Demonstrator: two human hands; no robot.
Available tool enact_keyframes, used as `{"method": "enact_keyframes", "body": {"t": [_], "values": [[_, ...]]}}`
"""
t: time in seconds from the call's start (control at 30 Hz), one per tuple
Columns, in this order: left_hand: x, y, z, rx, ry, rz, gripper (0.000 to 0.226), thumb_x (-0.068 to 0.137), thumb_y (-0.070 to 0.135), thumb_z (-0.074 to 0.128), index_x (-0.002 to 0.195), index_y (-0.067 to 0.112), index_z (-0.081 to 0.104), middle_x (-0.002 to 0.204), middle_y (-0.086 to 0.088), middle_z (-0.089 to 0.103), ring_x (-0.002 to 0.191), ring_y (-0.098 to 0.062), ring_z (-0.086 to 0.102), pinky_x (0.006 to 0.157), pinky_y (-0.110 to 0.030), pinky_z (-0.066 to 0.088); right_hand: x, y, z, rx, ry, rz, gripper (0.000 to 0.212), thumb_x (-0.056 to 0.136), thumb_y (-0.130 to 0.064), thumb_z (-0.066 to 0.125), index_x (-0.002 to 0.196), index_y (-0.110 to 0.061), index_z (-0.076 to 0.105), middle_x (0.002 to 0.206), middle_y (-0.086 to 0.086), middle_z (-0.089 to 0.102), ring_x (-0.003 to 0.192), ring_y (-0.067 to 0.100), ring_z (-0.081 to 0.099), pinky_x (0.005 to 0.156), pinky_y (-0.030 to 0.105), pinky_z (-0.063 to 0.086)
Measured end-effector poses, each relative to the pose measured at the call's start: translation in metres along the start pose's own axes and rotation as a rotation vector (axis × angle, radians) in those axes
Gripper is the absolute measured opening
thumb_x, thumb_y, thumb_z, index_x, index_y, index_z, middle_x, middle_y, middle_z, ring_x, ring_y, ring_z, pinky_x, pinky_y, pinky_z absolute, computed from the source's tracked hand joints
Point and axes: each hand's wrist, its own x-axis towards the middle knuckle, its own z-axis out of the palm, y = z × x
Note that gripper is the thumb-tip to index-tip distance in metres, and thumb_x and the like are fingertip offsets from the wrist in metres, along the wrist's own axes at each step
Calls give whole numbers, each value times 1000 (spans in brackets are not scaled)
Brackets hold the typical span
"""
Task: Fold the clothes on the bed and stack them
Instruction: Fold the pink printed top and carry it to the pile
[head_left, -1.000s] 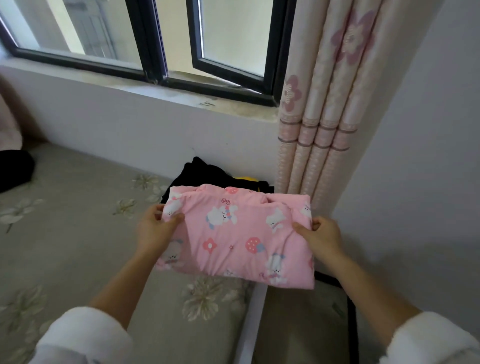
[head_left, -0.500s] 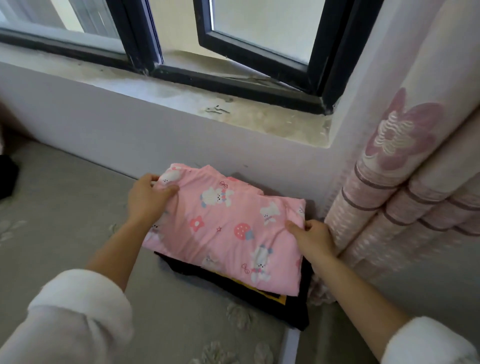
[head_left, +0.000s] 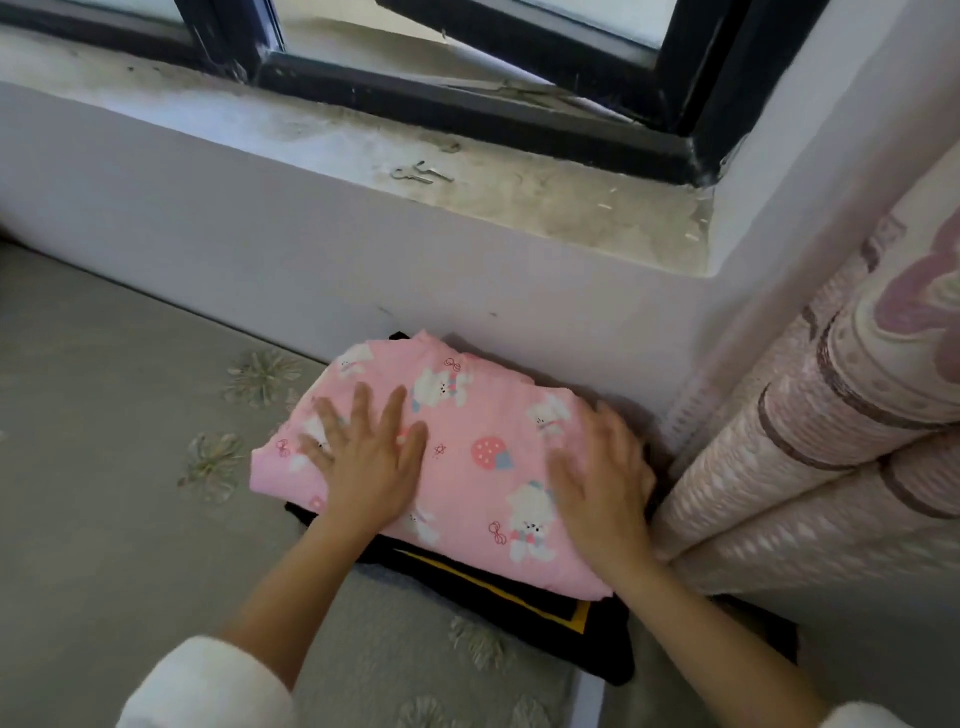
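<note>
Since the earlier frame, both hands have let go of the edges of the folded pink garment (head_left: 467, 441) and now lie flat on top of it, and the garment has come to rest on the stack. My left hand (head_left: 369, 462) presses the left half, palm down, with its fingers straight and spread wide. My right hand (head_left: 597, 483) presses the right half near the edge, fingers straight and closer together; it is slightly blurred. Neither hand grips anything. The pink garment, printed with white bears and a strawberry, lies folded on a folded black garment (head_left: 608, 660) with a yellow band (head_left: 579, 618); the black piece shows along the near edge and at the near right corner. The stack sits on the bed (head_left: 130, 467), at its far right corner, against the white wall (head_left: 260, 234) below the window sill (head_left: 545, 208). A pink patterned curtain (head_left: 831, 441) hangs just beside the stack on the right, near my right hand. A small metal clip (head_left: 421, 172) lies on the sill, below the dark window frame (head_left: 467, 111). A white sleeve (head_left: 208, 686) covers my left forearm at the bottom edge of the view.
</note>
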Motion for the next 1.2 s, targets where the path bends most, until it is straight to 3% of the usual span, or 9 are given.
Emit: {"method": "enact_keyframes", "body": {"t": [0.07,0.13,0.27,0.43,0.6,0.7,0.8,1.0,1.2], "values": [[11,2,5,13,-54,16,54,95,58,25,147,45,16,160,2,1,143,-37,-18,107,-64,-13,-10,1,10,-120,-210,-176,55,91,-56,30,145,-42,26,157,-8,16,145,13,6,113,46,6],[21,2,13,42,-97,44,56,94,60,22,147,46,13,161,3,-2,142,-38,-19,106,-64,-15,-12,14,21,-280,-369,-167,56,95,-60,21,148,-46,11,161,-9,4,146,11,-3,114,44,-3],[16,8,41,118,-137,58,60,93,62,19,149,44,7,161,1,-7,142,-39,-21,105,-64,-18,-15,40,36,-410,-488,-79,56,97,-58,13,147,-47,-10,161,-5,-9,147,15,-8,115,46,-4],[19,9,55,159,-179,54,61,92,64,17,148,44,4,160,1,-10,141,-39,-23,104,-63,-18,-11,44,46,-482,-572,-32,56,98,-55,11,148,-42,-13,160,-1,-12,147,18,-11,114,48,-3],[19,17,26,201,-274,66,50,98,49,21,147,40,17,161,0,-6,143,-36,-17,107,-67,-7,-6,21,27,-582,-516,-114,58,99,-49,21,152,-30,3,159,2,6,146,20,2,112,49,6],[-7,22,-1,83,-138,35,47,99,43,27,146,39,24,161,0,-2,146,-27,-13,112,-58,-5,-9,4,6,-547,-384,-210,56,96,-42,33,148,-23,22,156,2,18,143,17,12,111,46,12],[-49,17,-25,-7,-3,28,49,99,39,34,147,36,24,161,0,3,147,-23,-6,114,-53,-3,-25,-13,-13,-496,-354,-242,57,96,-41,36,147,-19,24,157,2,18,144,16,14,112,46,12],[-148,10,-78,-44,11,-33,47,99,36,34,146,32,30,160,-1,9,147,-23,2,115,-53,2,-103,-45,-53,-376,-365,-330,49,96,-38,39,140,-21,31,152,-2,26,138,16,22,109,42,20],[-315,-28,-110,-26,23,-128,46,99,39,34,144,32,31,159,-1,12,146,-23,8,114,-53,3,-222,-71,-85,-385,-427,-543,45,96,-37,42,137,-19,34,144,-2,33,134,18,27,107,43,24]]}}
